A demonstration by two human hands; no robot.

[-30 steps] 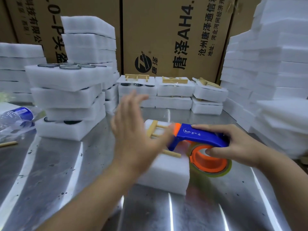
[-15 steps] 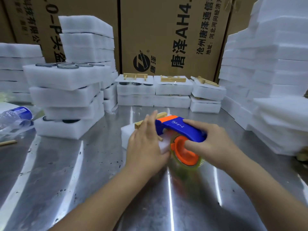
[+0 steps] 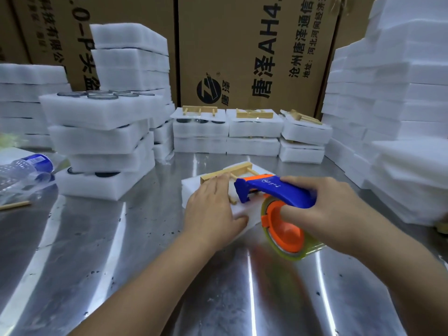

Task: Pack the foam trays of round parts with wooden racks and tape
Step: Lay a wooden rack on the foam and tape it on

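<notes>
A white foam tray (image 3: 191, 190) lies on the steel table (image 3: 101, 251) in front of me, with a wooden rack (image 3: 226, 172) on top of it. My left hand (image 3: 211, 212) lies flat on the tray, fingers straight, covering part of the rack. My right hand (image 3: 332, 209) grips a blue and orange tape dispenser (image 3: 274, 190) holding a roll of clear tape (image 3: 291, 248). The dispenser's blue nose touches the tray top just right of my left hand, and the roll hangs past the tray's near right side.
Stacked foam trays holding round parts (image 3: 101, 132) stand at the left. Packed trays topped with racks (image 3: 249, 132) line the back before cardboard boxes (image 3: 242, 52). Tall foam stacks (image 3: 392, 98) fill the right. A plastic bottle (image 3: 26, 166) and a wooden stick (image 3: 14, 205) lie far left.
My left hand came down from the air onto the tray and rack. The tray swung round, and the dispenser moved with my right hand across its top towards me.
</notes>
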